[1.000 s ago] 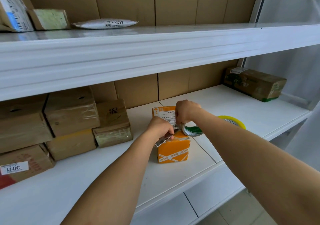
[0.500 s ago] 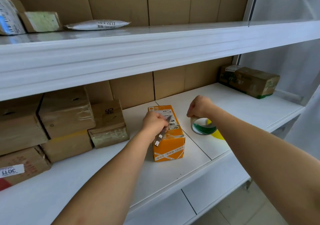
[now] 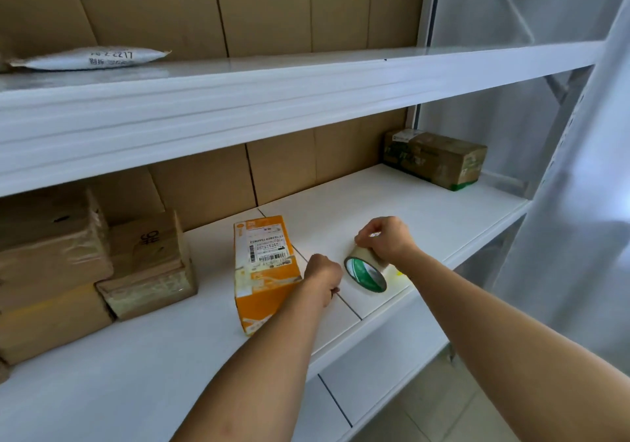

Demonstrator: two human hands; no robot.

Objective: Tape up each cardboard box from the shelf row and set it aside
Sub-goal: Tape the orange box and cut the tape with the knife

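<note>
Right hand point(image 3: 387, 239) gripping tape roll point(image 3: 366, 273) near shelf point(image 3: 443, 237) front edge; left hand point(image 3: 322, 276) fisted, contents unclear, beside orange box point(image 3: 264, 264)

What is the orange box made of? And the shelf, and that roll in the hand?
Orange box: likely cardboard, printed orange, with a paper label and shiny tape strips. Shelf: smooth, white, slightly glossy, perhaps painted metal or coated board. Roll held by the right hand: clear plastic tape on a green-printed core.

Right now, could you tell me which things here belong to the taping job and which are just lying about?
In the job:
orange box
tape roll, held by the right hand
left hand, fist shut, contents hidden
brown boxes

Lying about:
white mailer
green-printed box
</note>
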